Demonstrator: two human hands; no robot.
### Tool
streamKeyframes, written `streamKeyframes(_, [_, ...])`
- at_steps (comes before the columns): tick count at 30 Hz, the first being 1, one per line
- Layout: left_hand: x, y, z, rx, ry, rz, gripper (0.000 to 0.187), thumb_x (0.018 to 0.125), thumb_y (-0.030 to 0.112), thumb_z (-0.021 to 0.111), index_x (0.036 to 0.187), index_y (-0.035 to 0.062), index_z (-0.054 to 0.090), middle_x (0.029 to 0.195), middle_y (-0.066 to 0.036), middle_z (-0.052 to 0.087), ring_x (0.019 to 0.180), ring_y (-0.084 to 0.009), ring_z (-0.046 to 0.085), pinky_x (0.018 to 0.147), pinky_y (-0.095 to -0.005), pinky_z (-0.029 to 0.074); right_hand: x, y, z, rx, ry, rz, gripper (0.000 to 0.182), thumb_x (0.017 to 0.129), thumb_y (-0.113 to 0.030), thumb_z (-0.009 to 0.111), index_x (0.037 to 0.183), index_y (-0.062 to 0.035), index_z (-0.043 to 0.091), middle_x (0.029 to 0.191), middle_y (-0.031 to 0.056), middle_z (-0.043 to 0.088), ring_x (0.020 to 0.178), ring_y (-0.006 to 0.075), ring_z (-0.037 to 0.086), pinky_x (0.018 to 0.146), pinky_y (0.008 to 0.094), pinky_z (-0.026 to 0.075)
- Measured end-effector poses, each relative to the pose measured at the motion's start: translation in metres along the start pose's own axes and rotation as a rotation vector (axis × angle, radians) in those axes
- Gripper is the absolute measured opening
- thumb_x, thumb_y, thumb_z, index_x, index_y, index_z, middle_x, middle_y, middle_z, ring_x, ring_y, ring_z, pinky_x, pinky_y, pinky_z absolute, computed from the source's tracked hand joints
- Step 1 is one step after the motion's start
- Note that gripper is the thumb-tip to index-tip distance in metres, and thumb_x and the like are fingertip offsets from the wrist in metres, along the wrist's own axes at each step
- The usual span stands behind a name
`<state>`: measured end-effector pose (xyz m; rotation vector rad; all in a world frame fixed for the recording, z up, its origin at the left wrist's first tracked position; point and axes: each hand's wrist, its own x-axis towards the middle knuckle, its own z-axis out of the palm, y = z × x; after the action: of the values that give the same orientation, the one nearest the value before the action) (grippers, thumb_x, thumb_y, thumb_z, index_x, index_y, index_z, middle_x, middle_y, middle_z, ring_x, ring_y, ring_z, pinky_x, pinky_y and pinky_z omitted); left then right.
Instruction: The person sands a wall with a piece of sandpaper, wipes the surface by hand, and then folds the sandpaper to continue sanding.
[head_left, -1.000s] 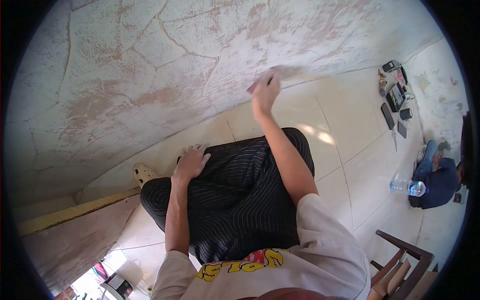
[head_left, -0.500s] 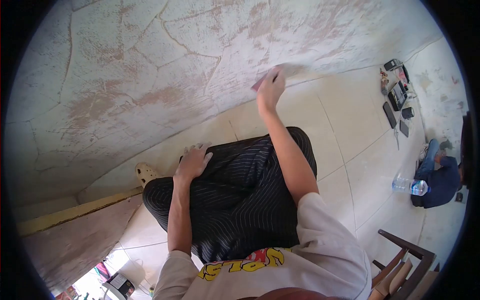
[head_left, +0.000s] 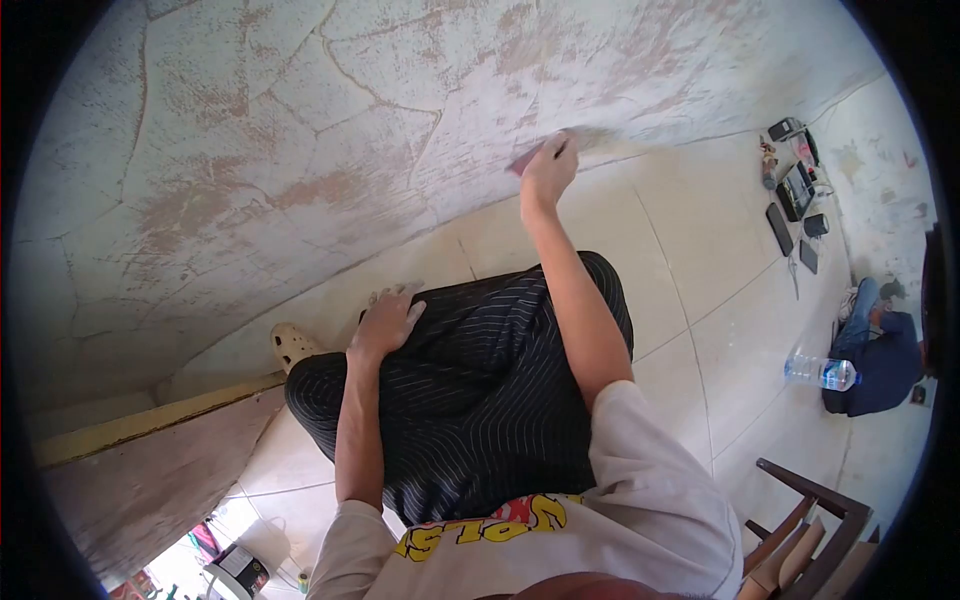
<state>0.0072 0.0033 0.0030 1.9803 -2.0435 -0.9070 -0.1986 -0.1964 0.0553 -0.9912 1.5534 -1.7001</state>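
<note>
My right hand (head_left: 549,175) presses a reddish sheet of sandpaper (head_left: 520,163) against the low part of the plastered wall (head_left: 390,95), just above the floor. Its fingers are closed over the sheet, so only the left edge shows clearly. Brown worn patches and crack-like lines mark the whitish wall. On my knee, in dark pinstriped trousers (head_left: 490,370), rests my left hand (head_left: 388,320). That hand is empty, with dusty fingers lying loosely spread over the cloth.
A person (head_left: 880,360) sits at the far right, near a plastic water bottle (head_left: 822,373). Phones and small devices, among them a black box (head_left: 796,192), lie along the right wall. A wooden chair (head_left: 820,505) stands lower right; a bucket (head_left: 238,572) stands lower left.
My right hand and the sandpaper have shifted slightly to the right along the wall. My left hand stays on the knee.
</note>
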Motion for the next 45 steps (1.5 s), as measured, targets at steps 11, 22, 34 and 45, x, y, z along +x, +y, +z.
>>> streamKeyframes(11, [0.002, 0.004, -0.001, 0.137, -0.107, -0.065, 0.045, 0.099, 0.031, 0.051, 0.137, 0.0085, 0.050, 0.134, -0.019, 0.054, 0.126, -0.0401, 0.048, 0.110, -0.0563, 0.032, -0.002, 0.008, 0.003, -0.167, -0.150, -0.138, 0.033, 0.104, -0.024, 0.037, 0.097, 0.0060, 0.049, 0.087, 0.0219, 0.055, 0.083, 0.0308, 0.051, 0.081, 0.0407, 0.044])
streamKeyframes(22, [0.003, 0.008, -0.003, 0.044, -0.081, -0.039, 0.045, 0.099, 0.032, 0.050, 0.138, 0.0096, 0.050, 0.135, -0.021, 0.054, 0.126, -0.0396, 0.049, 0.109, -0.0562, 0.033, 0.030, -0.015, 0.002, 0.270, 0.142, 0.162, 0.035, 0.104, -0.025, 0.037, 0.091, 0.0051, 0.051, 0.081, 0.0169, 0.054, 0.077, 0.0280, 0.051, 0.076, 0.0414, 0.045])
streamKeyframes(34, [0.001, -0.002, -0.001, 0.091, -0.076, -0.032, 0.045, 0.099, 0.031, 0.051, 0.138, 0.0100, 0.050, 0.135, -0.023, 0.053, 0.128, -0.0411, 0.047, 0.111, -0.0522, 0.032, -0.020, -0.034, -0.008, 0.054, -0.168, 0.026, 0.034, 0.104, -0.024, 0.038, 0.095, 0.0060, 0.051, 0.079, 0.0231, 0.055, 0.077, 0.0330, 0.054, 0.077, 0.0425, 0.043])
streamKeyframes(45, [0.006, 0.002, 0.002, 0.117, -0.124, -0.041, 0.045, 0.099, 0.031, 0.050, 0.139, 0.0108, 0.050, 0.137, -0.019, 0.054, 0.127, -0.0397, 0.048, 0.110, -0.0520, 0.033, -0.003, -0.008, -0.002, -0.078, -0.124, -0.155, 0.037, 0.105, -0.025, 0.036, 0.101, 0.0081, 0.054, 0.096, 0.0287, 0.060, 0.092, 0.0419, 0.058, 0.086, 0.0448, 0.044])
